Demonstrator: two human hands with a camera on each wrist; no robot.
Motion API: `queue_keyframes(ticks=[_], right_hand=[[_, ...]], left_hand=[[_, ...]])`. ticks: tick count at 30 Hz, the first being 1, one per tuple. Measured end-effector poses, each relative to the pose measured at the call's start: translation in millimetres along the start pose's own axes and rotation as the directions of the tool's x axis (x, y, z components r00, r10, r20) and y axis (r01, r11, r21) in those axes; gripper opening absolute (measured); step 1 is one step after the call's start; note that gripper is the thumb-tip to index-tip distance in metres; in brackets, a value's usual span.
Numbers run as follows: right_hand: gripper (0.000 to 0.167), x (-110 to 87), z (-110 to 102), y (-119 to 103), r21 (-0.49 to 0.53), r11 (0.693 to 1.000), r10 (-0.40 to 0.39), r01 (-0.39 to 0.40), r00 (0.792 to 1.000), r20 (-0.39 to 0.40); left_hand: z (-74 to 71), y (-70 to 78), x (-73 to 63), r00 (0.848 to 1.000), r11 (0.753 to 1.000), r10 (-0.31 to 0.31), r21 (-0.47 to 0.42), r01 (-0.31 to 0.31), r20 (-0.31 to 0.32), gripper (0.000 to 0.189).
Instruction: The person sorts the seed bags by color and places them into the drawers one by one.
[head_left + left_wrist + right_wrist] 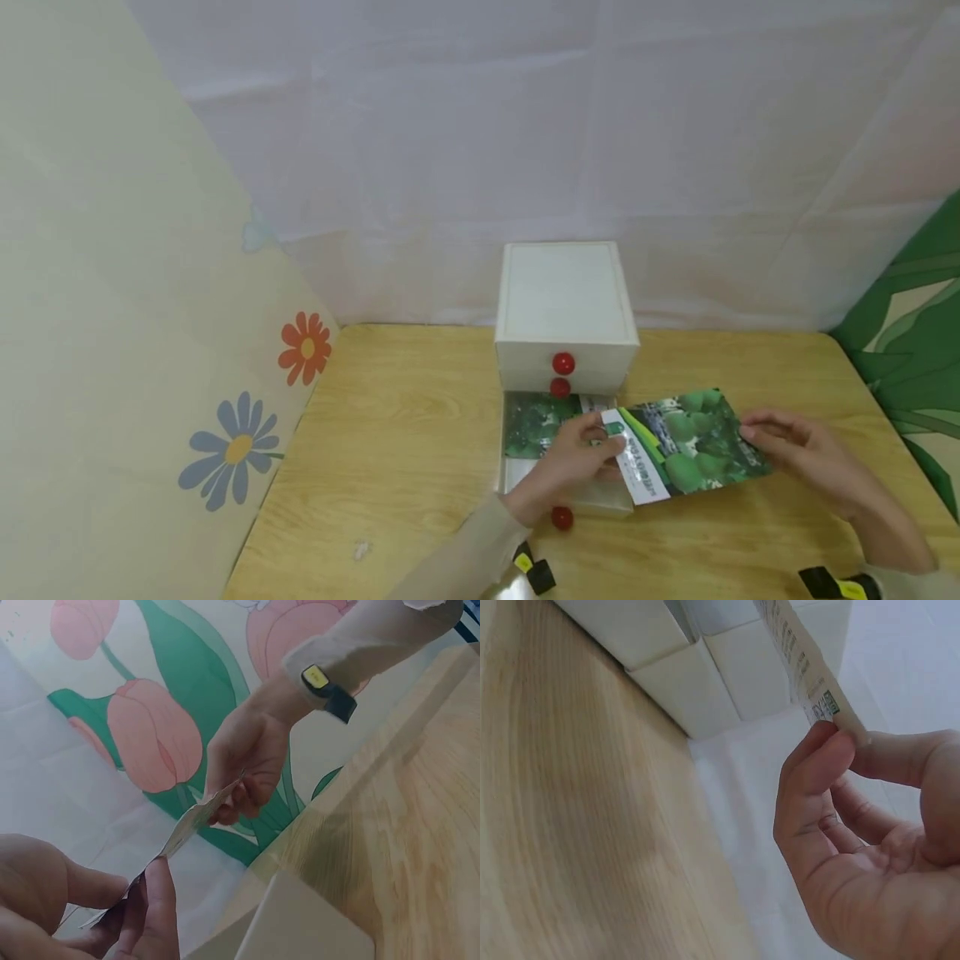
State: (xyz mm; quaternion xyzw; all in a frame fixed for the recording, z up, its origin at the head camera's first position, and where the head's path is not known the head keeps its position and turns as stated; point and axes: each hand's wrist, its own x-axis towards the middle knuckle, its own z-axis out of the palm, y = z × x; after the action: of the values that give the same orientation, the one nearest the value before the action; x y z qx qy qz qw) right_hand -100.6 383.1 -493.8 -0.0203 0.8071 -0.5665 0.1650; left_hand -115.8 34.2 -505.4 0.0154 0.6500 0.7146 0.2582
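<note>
A flat packet (697, 442) printed with green round fruits and a white lettered band is held in the air between both hands. My left hand (573, 454) pinches its white end between thumb and fingers. The opposite end is pinched by my right hand (813, 462); the right wrist view shows the packet's pale, printed back (802, 660). Under my left hand, the lowest drawer (517, 477) of a small white cabinet (566, 292) is pulled out. A similar green packet (531, 427) lies inside, partly hidden by the left hand.
Two red knobs (563, 363) mark the upper drawers, which are closed. Another red knob (562, 518) is on the pulled-out drawer's front. The cabinet stands on a wooden table (397, 433) near a pale cloth backdrop (450, 150). A flower-decorated wall (112, 292) borders the left.
</note>
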Motion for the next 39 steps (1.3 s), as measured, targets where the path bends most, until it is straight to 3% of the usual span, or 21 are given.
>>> queue_keyframes(ticks=[5,13,19,27,30,39], right_hand=[[0.026,-2.5,13,-1,0.123,0.991,-0.05,0.047,0.998,0.022],[0.027,-9.8,41,-4,0.256,0.966,0.045,-0.032,0.998,-0.047],[0.028,-8.2,60,-9,0.31,0.951,0.017,0.015,0.995,-0.1],[0.026,-5.1,72,-17,0.275,0.961,0.006,0.019,0.996,-0.093],[0.025,-4.5,76,-20,0.282,0.959,-0.001,0.025,0.996,-0.087],[0.025,-1.2,91,-20,0.294,0.954,-0.036,0.06,0.996,-0.085]], left_hand=[[-14.2,0.8,-3.9,1.0,0.998,0.014,0.069,-0.013,-0.008,0.026],[-36.2,3.6,-10.8,0.999,0.979,0.04,0.201,-0.033,-0.035,0.035],[-55.0,1.8,-16.3,0.995,0.952,0.099,0.29,-0.094,0.0,0.04],[-80.7,4.5,-26.8,0.993,0.948,0.103,0.298,-0.115,0.058,0.037],[-85.6,6.1,-29.8,0.994,0.96,0.075,0.263,-0.092,0.075,0.036],[-95.6,4.6,-36.6,0.996,0.977,0.076,0.199,-0.083,0.041,0.033]])
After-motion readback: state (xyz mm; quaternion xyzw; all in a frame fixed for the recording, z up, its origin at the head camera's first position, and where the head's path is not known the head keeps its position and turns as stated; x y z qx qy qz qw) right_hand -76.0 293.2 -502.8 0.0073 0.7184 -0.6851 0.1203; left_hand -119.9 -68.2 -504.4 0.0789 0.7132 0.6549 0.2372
